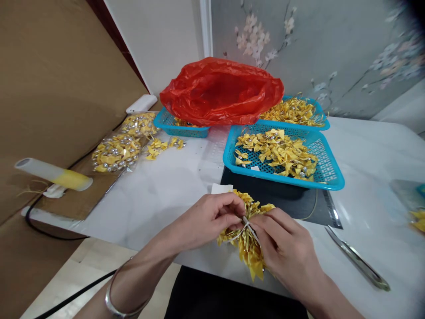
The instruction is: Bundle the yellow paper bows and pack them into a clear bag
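A bundle of yellow ribbon bows with gold wire stems lies at the table's front edge, its stems gathered in the middle. A pale cord crosses around those stems. My left hand is closed in a pinch on the cord at the bundle's left side. On the right, my right hand is also closed, thumb and fingers pinching the cord close to the crossing. Both hands partly cover the bundle, and their fingertips almost meet.
Blue baskets of yellow bows stand behind, with a red plastic bag over the rear ones. Metal scissors or snips lie right. Bagged bows and a translucent tube are left. A dark mat lies under the front basket.
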The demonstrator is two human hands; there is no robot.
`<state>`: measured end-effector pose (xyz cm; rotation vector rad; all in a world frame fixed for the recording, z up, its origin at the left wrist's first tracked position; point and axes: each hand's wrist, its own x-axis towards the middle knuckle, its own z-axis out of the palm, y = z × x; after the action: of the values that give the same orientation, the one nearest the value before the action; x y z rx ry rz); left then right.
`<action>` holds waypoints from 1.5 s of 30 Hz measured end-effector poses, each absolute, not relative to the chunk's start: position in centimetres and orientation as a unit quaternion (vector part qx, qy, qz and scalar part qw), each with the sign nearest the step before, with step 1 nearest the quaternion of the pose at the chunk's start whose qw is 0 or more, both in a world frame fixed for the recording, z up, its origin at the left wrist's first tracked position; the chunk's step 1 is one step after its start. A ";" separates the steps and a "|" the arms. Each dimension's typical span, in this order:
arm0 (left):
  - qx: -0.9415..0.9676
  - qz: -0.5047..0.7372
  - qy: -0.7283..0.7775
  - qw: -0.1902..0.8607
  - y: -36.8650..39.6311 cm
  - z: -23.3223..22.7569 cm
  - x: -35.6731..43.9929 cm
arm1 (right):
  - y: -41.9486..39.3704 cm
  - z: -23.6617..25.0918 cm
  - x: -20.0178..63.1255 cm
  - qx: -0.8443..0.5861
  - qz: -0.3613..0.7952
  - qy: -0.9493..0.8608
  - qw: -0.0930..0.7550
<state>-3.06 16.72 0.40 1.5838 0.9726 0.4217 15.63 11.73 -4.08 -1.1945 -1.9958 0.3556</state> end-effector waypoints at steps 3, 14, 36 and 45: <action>0.679 0.181 0.415 0.578 16.7 0.4 -3.1 | 11.6 -4.0 15.7 -0.466 0.137 -0.782 0.391; 0.783 0.167 0.406 0.441 16.9 1.0 -2.7 | 11.8 -4.1 15.4 -0.471 0.129 -0.779 0.392; 0.781 0.172 0.416 0.433 16.3 0.6 -3.0 | 11.6 -4.2 15.5 -0.482 0.161 -0.768 0.390; 0.783 0.190 0.425 0.412 16.2 0.2 -2.7 | 11.8 -3.4 15.5 -0.495 0.173 -0.751 0.401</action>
<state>-2.70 16.21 0.16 1.9707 1.0694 0.4787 15.55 11.77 -3.42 -1.2509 -1.8987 0.4372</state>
